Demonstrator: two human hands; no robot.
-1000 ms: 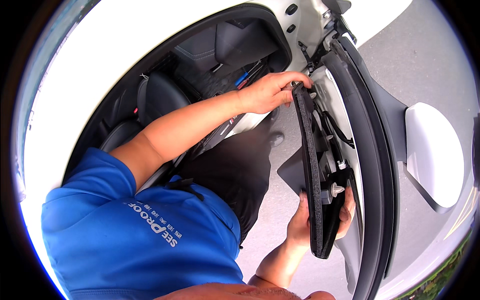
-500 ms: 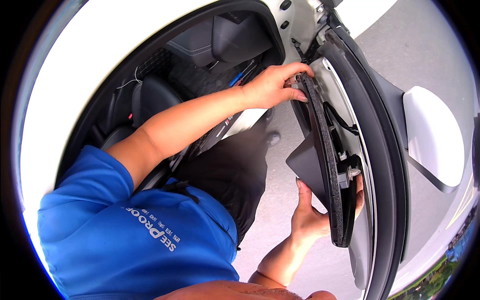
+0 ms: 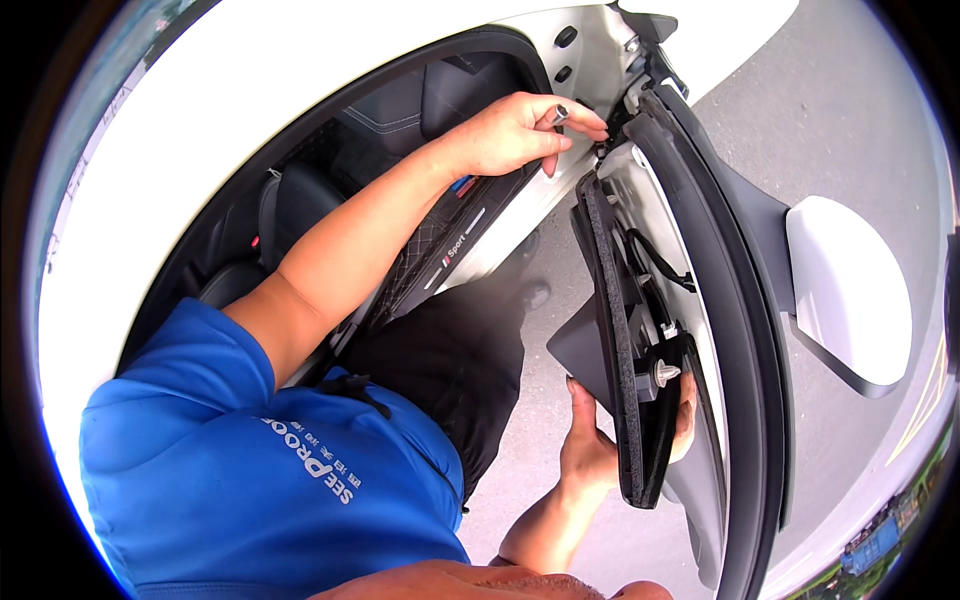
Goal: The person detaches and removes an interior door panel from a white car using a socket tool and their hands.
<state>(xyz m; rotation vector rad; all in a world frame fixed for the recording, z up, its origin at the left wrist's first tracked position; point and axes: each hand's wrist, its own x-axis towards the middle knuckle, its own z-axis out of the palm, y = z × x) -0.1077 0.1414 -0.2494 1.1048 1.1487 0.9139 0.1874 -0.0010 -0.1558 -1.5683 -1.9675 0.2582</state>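
Pinches a short silver metal cylinder [image 3: 561, 114] in the left hand [image 3: 515, 140] at 12 o'clock, well apart from the right hand [image 3: 590, 455]. Clamps the lower end of a long, narrow black panel [image 3: 619, 345] in that right hand at 5 o'clock, with the thumb on the near side and fingers on the far side.

Leans along the inner face of a white car door [image 3: 632, 195], between 2 and 5 o'clock, with a pale ribbed plastic clip [image 3: 664, 374] sticking out doorward at 4 o'clock. Cannot tell whether fixed to the door at the upper end.

Could tip or twist the panel, from supporting only its lower end. Could bend or snap the clip, from pressing it doorward at an angle. Could trap the thin black cable [image 3: 672, 277] just short of 3 o'clock, from pushing the panel in over it. Could drop the cylinder onto the grey ground [image 3: 562, 262] or into the black car interior [image 3: 385, 115] at 11 o'clock, from slackening the pinch.
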